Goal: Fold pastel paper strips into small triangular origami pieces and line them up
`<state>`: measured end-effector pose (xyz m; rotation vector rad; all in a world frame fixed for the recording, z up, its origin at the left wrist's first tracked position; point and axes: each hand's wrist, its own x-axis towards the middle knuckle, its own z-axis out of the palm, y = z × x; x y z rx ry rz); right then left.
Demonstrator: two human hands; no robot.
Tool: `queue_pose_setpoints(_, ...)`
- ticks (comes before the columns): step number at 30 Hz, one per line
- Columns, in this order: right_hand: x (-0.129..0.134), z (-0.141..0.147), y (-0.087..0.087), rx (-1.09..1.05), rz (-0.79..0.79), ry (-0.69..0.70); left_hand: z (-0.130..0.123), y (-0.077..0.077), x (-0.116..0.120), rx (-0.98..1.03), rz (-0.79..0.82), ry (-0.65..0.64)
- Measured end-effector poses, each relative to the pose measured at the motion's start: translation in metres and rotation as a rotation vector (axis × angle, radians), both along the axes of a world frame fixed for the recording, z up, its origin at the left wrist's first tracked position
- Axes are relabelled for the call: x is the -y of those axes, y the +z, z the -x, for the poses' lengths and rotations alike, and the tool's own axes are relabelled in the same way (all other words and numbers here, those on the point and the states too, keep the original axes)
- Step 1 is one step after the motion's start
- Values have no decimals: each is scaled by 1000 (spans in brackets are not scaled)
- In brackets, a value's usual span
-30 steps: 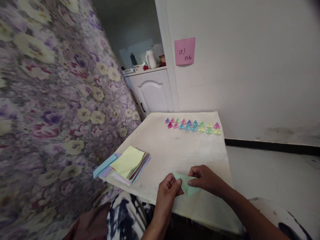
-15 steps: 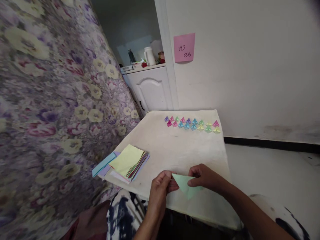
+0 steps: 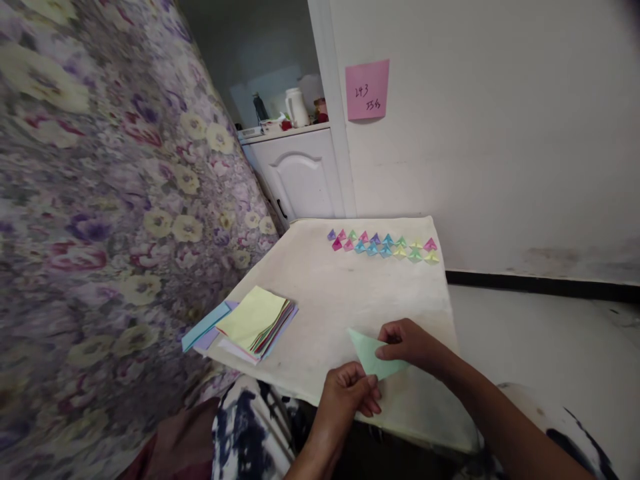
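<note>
A light green sheet of paper [image 3: 369, 353], folded to a triangle, is held above the near part of the table. My right hand [image 3: 411, 343] grips it by its right side, thumb on the face towards me and fingers behind. At the lower corner, my left hand [image 3: 350, 392] has its thumb and fingers closed on the paper's tip. Farther back on the table, small folded paper pieces [image 3: 385, 247] in pink, purple, blue, green and yellow lie in two rows.
On the table's left side lies a stack of coloured paper [image 3: 255, 317], yellow on top, beside a folded blue strip [image 3: 206, 327]. A cloth-covered table [image 3: 320, 267] stands before me. Floral curtain [image 3: 125, 200] hangs at left; a white cabinet [image 3: 305, 180] and wall stand behind.
My left hand has moved from the paper's left corner down and right to its lower corner. The green paper has tilted, its left corner rising. My right hand keeps its grip.
</note>
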<state>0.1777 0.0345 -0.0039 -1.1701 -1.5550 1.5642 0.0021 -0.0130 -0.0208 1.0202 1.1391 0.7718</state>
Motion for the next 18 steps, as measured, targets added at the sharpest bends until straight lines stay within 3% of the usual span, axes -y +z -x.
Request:
queue_pose_setpoints(7, 7, 3, 7, 102, -171, -5, 3, 0, -4, -49, -119, -34)
queue_pose_setpoints(13, 13, 7, 19, 211, -407, -23, 1, -2, -9, -122, -287, 69)
queue_pose_setpoints(18, 15, 8, 21, 246, -515, -30, -4, 5, -6, -50, -233, 141)
